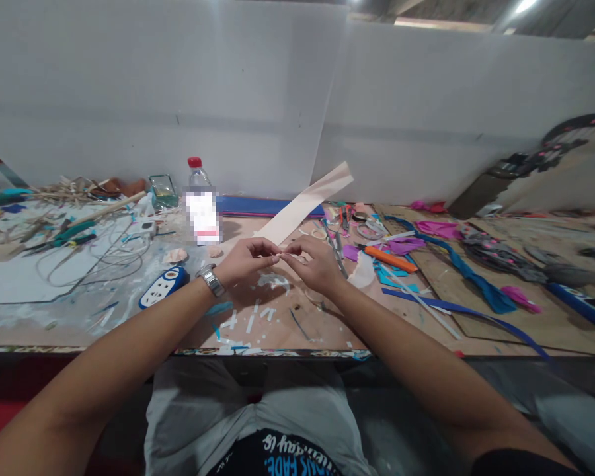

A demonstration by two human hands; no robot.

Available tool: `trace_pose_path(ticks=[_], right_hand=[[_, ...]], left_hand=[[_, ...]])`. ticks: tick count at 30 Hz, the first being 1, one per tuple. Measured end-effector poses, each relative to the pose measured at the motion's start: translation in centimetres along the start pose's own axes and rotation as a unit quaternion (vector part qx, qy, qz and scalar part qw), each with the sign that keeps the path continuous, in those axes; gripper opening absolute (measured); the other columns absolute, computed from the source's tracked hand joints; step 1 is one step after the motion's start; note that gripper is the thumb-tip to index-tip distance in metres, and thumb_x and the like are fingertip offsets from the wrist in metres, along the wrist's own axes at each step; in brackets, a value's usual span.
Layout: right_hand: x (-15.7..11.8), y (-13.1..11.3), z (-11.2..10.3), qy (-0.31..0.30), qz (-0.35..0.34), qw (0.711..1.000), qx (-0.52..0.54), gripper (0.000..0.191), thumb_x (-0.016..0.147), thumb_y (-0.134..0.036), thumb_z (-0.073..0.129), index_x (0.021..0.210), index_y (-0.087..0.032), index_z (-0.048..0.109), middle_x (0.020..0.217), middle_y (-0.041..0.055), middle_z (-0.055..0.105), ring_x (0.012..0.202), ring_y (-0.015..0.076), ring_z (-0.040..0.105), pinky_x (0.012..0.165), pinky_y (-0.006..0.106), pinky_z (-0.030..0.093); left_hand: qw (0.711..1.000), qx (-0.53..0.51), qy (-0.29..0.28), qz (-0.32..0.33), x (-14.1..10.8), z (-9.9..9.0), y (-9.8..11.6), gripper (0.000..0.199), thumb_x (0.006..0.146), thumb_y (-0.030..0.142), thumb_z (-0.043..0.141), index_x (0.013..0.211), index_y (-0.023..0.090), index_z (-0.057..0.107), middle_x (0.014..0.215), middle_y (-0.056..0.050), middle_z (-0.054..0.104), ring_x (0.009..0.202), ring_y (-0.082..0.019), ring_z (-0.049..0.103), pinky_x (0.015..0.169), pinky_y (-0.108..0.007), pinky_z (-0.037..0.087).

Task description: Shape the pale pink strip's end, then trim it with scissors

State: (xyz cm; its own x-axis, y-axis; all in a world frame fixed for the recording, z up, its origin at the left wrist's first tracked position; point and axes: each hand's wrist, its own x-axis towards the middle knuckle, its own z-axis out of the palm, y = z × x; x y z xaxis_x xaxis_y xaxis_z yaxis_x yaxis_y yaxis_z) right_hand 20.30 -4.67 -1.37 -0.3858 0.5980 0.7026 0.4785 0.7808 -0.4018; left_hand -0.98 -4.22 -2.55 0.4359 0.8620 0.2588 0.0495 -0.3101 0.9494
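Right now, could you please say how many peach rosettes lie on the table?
2: one rosette behind the power strip, another beside the left hand; others may be hidden.

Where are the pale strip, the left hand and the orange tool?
Pale strip (pixel 305 206): head view, middle of its length.
Left hand (pixel 240 260): head view, middle of the hand.
Orange tool (pixel 391 258): head view, middle of its body.

Dim, overhead lamp (pixel 525 6) glaring upper right, stretched edges, soft detail
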Motion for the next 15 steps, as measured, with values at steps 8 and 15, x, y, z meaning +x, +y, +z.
trace_pose_path(ticks=[8, 15], right_hand=[[0.00, 0.07, 0.14, 0.013, -0.003, 1.000, 0.013, 0.019, 0.090, -0.035, 0.070, 0.079, -0.020, 0.068, 0.075, 0.0037, 0.069, 0.072, 0.0185, 0.062, 0.069, 0.033, 0.045], [-0.09, 0.15, 0.16, -0.014, 0.010, 1.000, 0.020, 0.016, 0.093, -0.036, 0.068, 0.088, -0.021, 0.074, 0.083, 0.0046, 0.074, 0.077, 0.0187, 0.065, 0.072, 0.033, 0.048]], left_hand=[[1.000, 0.022, 0.012, 0.000, -0.04, 0.07, 0.08, 0.034, 0.082, 0.044, 0.077, 0.098, 0.014, 0.073, 0.084, -0.005, 0.070, 0.071, -0.011, 0.058, 0.067, -0.024, 0.045], [0.999, 0.025, 0.027, 0.012, 0.08, 0.27, 0.30, 0.034, 0.081, 0.045, 0.078, 0.092, 0.013, 0.072, 0.081, -0.005, 0.070, 0.070, -0.011, 0.058, 0.063, -0.023, 0.043]])
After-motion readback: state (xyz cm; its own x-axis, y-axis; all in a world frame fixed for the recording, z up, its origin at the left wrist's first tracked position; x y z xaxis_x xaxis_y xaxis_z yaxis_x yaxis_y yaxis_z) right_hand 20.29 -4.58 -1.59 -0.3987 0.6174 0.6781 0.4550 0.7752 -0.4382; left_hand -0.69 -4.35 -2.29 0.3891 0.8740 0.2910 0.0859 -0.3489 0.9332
